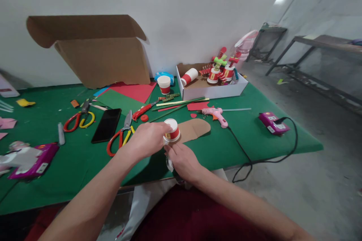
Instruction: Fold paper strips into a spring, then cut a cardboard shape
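Note:
A red and white paper cup, bottom up, is in my left hand, whose fingers are closed around its side. Just below it, my right hand has its fingers curled together by the table edge. Something whitish and shiny shows beside those fingers; its kind is unclear. Under and right of the cup lies a brown cardboard piece with a rounded end. Scissors with red and yellow handles rest left of my left hand. Beyond the cardboard is a pink glue gun.
A white box holds decorated cups at the back. Another cup stands left of it. A phone, a red-handled cutter, second scissors and paper sheets lie around. The glue gun's cord reaches a purple socket block.

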Demonstrator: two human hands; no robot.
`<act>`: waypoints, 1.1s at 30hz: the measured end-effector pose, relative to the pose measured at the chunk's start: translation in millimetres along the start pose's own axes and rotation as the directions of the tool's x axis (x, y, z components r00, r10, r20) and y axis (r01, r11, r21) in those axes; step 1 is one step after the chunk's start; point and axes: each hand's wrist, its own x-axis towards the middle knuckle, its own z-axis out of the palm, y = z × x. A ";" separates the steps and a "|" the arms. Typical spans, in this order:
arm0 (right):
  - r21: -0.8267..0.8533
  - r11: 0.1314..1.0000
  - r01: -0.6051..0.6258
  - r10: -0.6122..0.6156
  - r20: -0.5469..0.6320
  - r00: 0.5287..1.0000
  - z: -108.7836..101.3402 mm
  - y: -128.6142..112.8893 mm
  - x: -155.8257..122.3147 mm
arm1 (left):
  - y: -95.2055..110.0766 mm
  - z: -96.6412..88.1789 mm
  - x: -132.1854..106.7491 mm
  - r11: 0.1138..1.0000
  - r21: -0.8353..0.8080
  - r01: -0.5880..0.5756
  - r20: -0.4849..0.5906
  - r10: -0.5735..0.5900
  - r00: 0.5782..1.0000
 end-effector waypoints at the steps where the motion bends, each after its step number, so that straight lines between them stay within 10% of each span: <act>1: -0.002 1.000 0.001 -0.001 -0.005 1.000 -0.4 0.2 -0.8 | 0.1 0.0 -0.1 1.000 0.003 -0.003 0.001 0.003 1.000; 33: 0.009 1.000 -0.026 0.026 -0.026 0.999 -9.9 11.5 -19.4 | -0.6 4.0 -0.7 0.998 0.047 -0.030 -0.035 0.032 0.999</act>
